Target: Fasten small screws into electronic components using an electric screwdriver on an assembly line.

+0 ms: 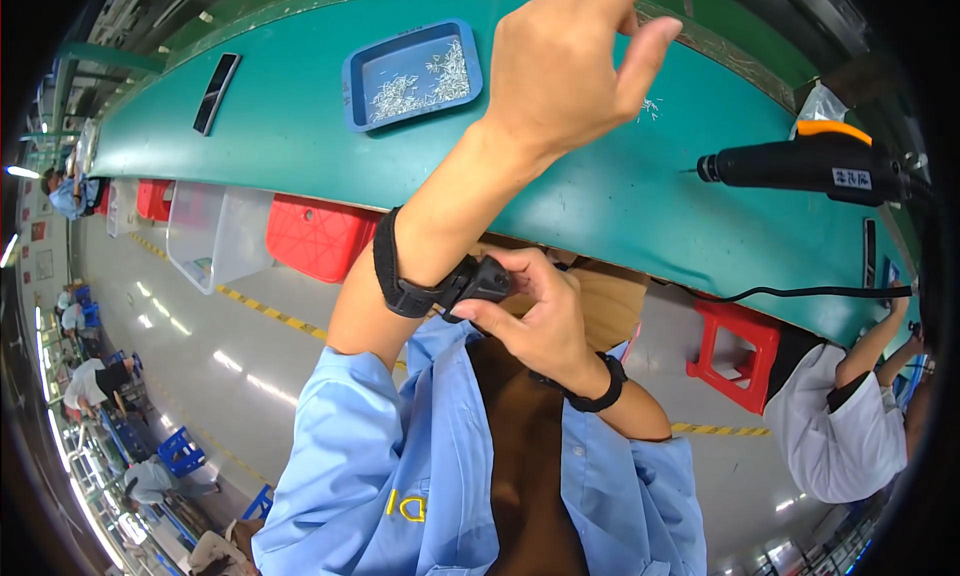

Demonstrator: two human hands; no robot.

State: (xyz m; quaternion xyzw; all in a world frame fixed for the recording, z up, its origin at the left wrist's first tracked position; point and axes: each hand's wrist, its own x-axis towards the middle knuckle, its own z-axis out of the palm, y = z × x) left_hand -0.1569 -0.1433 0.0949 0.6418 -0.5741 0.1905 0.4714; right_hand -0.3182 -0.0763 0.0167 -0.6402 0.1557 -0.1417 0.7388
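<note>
My left arm stretches up across the green workbench (300,161), with a black strap (388,256) around the forearm. My left hand (575,66) is raised over the bench, holding nothing visible, its thumb apart from the partly hidden fingers. On the inner side of that strap sits a small black wrist device (488,282). My right hand (540,311) grips it between thumb and fingers, and wears its own black wristband (600,386). Left of my raised hand lies a blue tray (352,94) with many small silver pin-like pieces (447,73); more loose pieces (650,107) lie right of the hand.
A black electric screwdriver (790,166) points inward from the right, near a black cable (780,294). A dark phone-like slab (216,94) lies at the left. Red stools (312,241), a clear plastic bin (225,231) and a cardboard box (610,301) stand by the bench. A co-worker (835,416) sits right.
</note>
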